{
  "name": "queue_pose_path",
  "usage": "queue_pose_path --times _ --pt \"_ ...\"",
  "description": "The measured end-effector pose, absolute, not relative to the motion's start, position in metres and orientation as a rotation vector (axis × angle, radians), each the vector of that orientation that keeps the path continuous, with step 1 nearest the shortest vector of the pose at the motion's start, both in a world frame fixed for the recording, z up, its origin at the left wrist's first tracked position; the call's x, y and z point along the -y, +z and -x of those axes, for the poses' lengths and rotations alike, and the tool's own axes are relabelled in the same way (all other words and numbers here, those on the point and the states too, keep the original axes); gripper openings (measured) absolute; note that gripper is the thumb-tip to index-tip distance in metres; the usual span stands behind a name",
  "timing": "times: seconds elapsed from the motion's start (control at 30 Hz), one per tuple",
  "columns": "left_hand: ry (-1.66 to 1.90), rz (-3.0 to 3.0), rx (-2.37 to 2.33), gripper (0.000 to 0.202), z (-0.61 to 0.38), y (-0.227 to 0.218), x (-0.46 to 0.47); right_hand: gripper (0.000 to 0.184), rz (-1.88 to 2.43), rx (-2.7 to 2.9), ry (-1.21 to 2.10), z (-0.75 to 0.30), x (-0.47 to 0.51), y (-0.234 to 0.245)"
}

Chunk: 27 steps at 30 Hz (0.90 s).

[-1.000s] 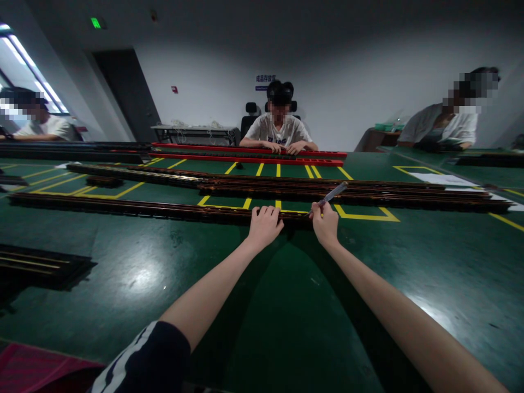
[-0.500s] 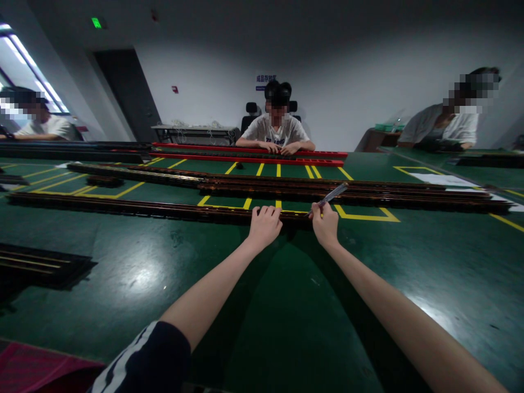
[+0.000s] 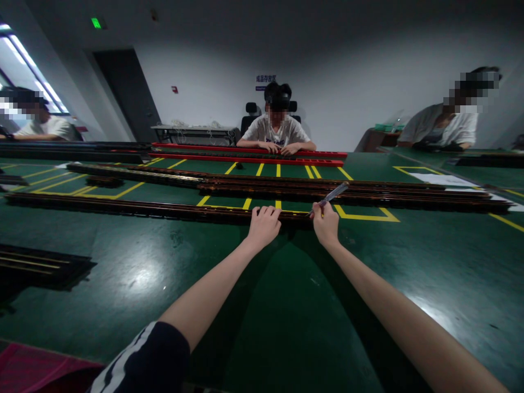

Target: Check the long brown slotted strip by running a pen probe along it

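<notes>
A long dark strip [image 3: 123,207] with coppery edges lies across the green table [image 3: 262,305] in front of me. My left hand [image 3: 264,225] rests on the strip's right end, fingers curled over its near edge. Just to the right, my right hand [image 3: 326,222] is closed around a slim pen-like tool [image 3: 333,194] whose free end points up and to the right; its tip is down at the strip's end.
More long dark strips [image 3: 347,194] lie farther back, and red strips [image 3: 245,155] in front of a seated person [image 3: 276,131] across the table. Other people sit at far left [image 3: 39,125] and far right [image 3: 446,125]. A dark tray [image 3: 36,267] sits at left.
</notes>
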<state>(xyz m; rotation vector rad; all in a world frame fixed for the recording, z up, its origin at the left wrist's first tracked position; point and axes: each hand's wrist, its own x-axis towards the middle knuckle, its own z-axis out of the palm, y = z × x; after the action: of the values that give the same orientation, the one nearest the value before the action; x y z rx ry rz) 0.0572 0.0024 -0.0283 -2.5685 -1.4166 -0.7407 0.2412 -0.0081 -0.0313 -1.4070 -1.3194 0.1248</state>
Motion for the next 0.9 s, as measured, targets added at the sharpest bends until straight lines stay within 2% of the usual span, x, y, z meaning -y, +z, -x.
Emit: queue_pose_path --times 0.63,0.9 --pt "-0.731 2.561 1.416 0.036 -0.0563 -0.0296 -0.004 0.044 1.389 1.334 0.204 -0.2411 0.0107 -0.0284" --pt "-0.73 2.564 1.402 0.037 -0.0561 -0.0306 -0.0047 0.049 1.362 1.31 0.204 -0.2377 0.0122 -0.0267"
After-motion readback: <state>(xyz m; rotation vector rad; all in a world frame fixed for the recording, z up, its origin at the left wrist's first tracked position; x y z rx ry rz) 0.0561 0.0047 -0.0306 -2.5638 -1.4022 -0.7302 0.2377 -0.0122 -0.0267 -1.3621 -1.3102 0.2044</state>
